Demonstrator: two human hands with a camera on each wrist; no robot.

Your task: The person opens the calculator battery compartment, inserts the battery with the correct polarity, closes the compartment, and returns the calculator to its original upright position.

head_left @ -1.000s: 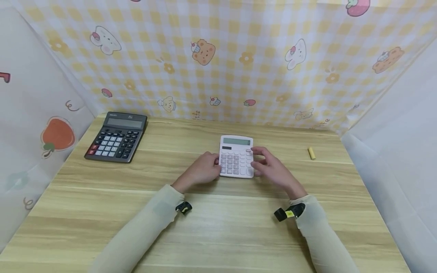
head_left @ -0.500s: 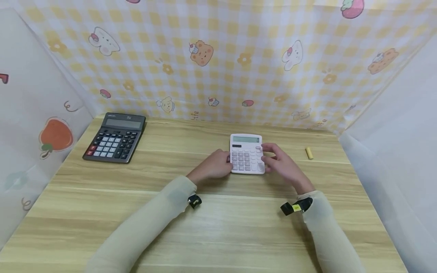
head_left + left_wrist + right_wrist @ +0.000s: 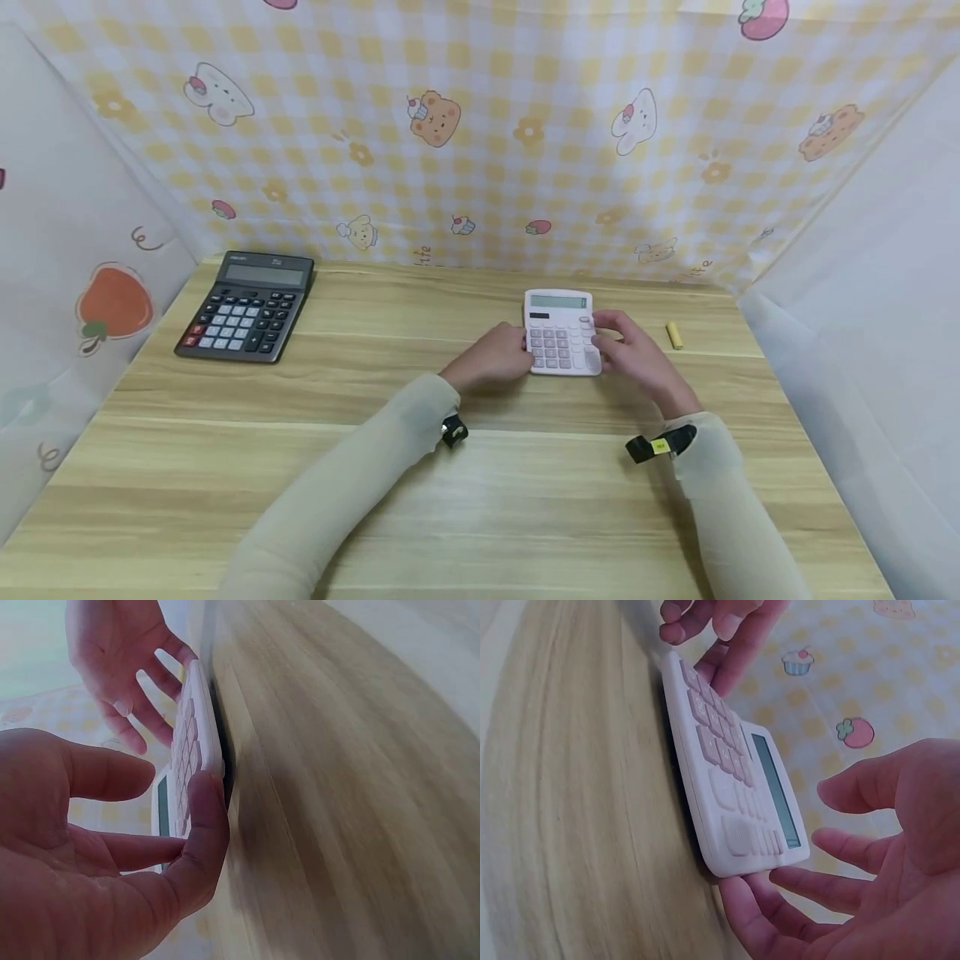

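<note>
A pale pink calculator (image 3: 562,333) lies face up on the wooden table, with a 0 on its display. My left hand (image 3: 498,354) touches its left edge, one bent finger (image 3: 206,817) against the side in the left wrist view. At the opposite edge, my right hand (image 3: 633,354) has its fingers spread loosely, and several fingertips (image 3: 739,889) meet the calculator's side in the right wrist view. Neither palm wraps around it. Both thumbs stay off the keys.
A larger dark grey calculator (image 3: 247,308) with white and red keys lies at the back left. Near the right edge is a small yellow cylinder (image 3: 674,336). A checked cloth (image 3: 480,167) hangs behind the table, with white sheets at both sides.
The pale pink calculator has slid to the right and slightly back along the table, both hands moving with it. The other objects keep their places; the head view has shifted a little.
</note>
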